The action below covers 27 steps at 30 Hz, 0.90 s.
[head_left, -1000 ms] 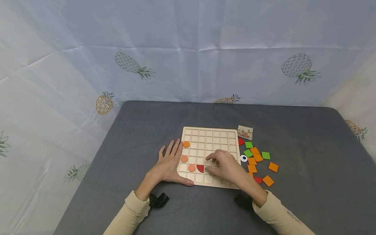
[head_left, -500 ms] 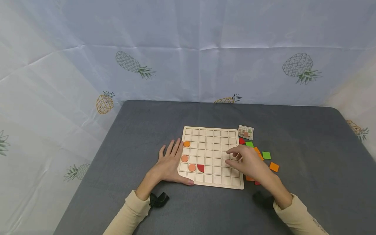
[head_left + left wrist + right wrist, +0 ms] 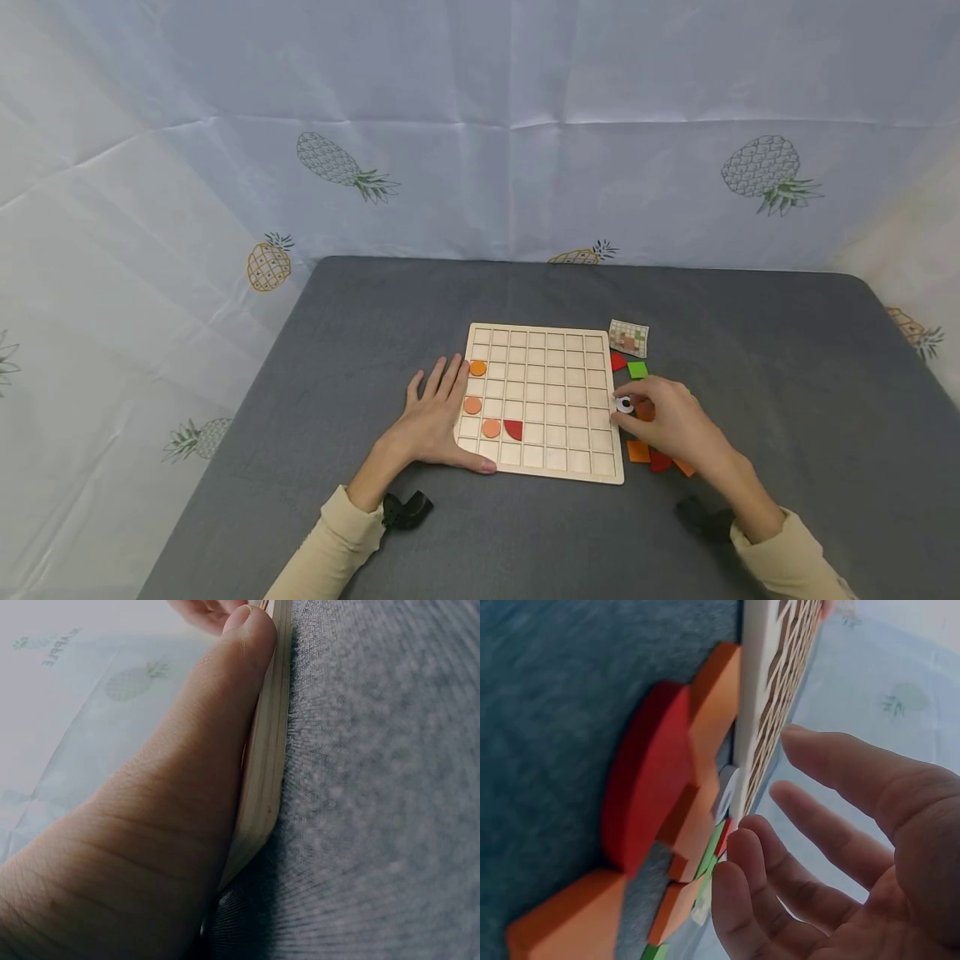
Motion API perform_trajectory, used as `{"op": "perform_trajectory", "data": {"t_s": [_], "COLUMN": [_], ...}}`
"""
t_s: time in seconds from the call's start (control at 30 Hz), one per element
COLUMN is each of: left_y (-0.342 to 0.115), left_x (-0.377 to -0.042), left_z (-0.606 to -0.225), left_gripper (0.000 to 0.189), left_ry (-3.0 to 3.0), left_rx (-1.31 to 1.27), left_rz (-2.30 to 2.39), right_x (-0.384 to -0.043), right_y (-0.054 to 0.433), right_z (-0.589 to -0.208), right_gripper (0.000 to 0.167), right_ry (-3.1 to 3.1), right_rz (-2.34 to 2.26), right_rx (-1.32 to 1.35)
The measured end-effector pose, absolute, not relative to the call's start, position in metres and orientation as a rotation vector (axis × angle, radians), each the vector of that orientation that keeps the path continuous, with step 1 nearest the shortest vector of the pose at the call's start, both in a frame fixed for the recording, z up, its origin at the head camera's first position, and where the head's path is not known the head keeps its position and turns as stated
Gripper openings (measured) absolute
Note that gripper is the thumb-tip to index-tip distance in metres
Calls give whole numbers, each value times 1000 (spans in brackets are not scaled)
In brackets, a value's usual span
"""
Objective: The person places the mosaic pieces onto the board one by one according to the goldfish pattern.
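Both hands are unclenched: left hand (image 3: pixel 431 423) spread on the board (image 3: pixel 555 392), right hand (image 3: pixel 671 417) arched near a white disc (image 3: pixel 622 402).

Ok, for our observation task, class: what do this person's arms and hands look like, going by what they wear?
The left sleeve and right sleeve are plain cream cloth. The left hand and right hand are bare; no gloves or rings show. A black device sits at the left wrist.
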<state>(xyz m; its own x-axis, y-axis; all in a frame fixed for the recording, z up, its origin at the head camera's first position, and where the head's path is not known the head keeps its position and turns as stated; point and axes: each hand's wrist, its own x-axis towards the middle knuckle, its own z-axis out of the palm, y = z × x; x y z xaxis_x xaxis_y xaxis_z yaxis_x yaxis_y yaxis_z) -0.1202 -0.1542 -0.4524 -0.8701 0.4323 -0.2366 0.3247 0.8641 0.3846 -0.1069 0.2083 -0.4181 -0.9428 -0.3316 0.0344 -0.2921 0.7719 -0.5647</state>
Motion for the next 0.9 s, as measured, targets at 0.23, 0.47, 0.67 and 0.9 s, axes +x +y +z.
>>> {"op": "perform_trajectory", "data": {"t_s": [0.23, 0.47, 0.67, 0.9], "left_y": [-155, -154, -154, -155], "left_x": [-120, -120, -119, -121], "left_z": [-453, -453, -453, -453], "left_gripper": [157, 157, 157, 156], "left_ry": [2719, 2713, 2720, 2718], "left_rx": [564, 555, 560, 563], "left_rz": [479, 477, 484, 484], "right_x": [-108, -114, -116, -114], "right_y": [213, 214, 215, 220], "right_z": [-423, -427, -426, -422], "right_gripper": [26, 28, 25, 32], "right_ry": [2890, 2885, 2852, 2812], "right_rz": [-826, -812, -809, -790], "right_rx": [-501, -488, -498, -457]}}
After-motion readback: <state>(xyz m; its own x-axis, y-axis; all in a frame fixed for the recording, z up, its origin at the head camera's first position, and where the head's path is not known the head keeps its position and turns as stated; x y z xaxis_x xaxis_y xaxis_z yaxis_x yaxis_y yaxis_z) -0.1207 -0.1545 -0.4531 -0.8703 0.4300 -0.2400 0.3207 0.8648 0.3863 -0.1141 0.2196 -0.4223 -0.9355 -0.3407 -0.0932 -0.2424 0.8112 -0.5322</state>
